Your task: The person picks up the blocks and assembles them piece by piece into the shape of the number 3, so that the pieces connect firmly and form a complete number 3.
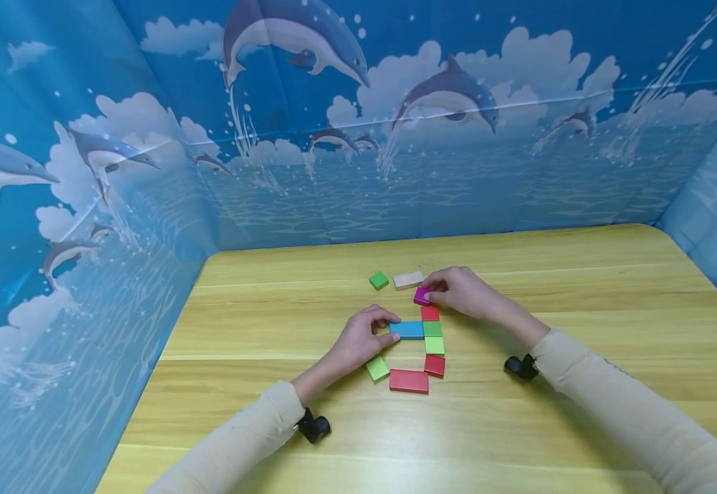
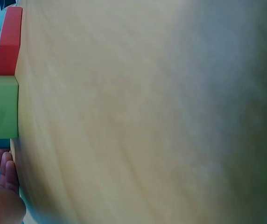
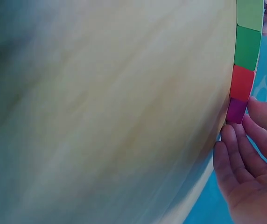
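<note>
My right hand (image 1: 463,291) pinches a small purple block (image 1: 420,296) between thumb and fingers, at the far end of a curved row. In the right wrist view the purple block (image 3: 236,110) sits against a red block (image 3: 242,83). My left hand (image 1: 361,336) holds the left end of a long blue block (image 1: 409,331), thumb on the near side and fingers on the far side. The blue block's right end meets the row at a green block (image 1: 432,329). Below follow a light green block (image 1: 434,345) and a red block (image 1: 435,366).
A long red block (image 1: 409,381) and a tilted light green block (image 1: 377,369) lie near the row's lower end. Beyond the hands are a pale wooden block (image 1: 408,280) and a green block (image 1: 379,280). Dolphin-printed cloth (image 1: 432,185) walls the wooden table (image 1: 580,288).
</note>
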{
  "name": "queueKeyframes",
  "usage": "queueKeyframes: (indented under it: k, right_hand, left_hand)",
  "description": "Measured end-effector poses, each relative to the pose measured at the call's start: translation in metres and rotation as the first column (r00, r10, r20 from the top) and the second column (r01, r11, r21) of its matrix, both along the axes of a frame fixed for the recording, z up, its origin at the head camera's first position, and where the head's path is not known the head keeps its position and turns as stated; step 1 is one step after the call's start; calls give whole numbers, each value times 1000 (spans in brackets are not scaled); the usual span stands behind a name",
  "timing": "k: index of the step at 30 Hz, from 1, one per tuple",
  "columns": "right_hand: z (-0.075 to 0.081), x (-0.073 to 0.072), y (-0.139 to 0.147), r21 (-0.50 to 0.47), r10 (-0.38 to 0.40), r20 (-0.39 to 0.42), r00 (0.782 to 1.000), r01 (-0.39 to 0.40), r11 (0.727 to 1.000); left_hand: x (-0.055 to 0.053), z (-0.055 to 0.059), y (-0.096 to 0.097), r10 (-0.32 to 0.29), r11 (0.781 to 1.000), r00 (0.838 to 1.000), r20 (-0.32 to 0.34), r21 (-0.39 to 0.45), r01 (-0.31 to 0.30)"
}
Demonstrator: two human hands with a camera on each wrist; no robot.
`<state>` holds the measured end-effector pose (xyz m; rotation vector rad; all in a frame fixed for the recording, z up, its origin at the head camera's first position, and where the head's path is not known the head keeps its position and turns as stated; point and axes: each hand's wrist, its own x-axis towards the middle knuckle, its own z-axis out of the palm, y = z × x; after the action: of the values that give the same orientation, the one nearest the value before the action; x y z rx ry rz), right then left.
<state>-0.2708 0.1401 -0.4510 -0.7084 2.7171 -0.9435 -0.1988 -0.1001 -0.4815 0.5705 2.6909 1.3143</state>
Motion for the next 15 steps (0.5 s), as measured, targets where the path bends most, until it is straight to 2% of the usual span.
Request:
queueKeyframes:
  k: [5,15]
  right_hand:
    - [2,2,-2,-5,-22,16,1000,22,1000]
    - [-1,4,-3,10,-50,-10,999,50,999]
  left_hand:
    - [-1,0,0,2,1000,1000,-3,-2,-2]
    - [-1,-1,1,5,1000,1000,-2,3,-5]
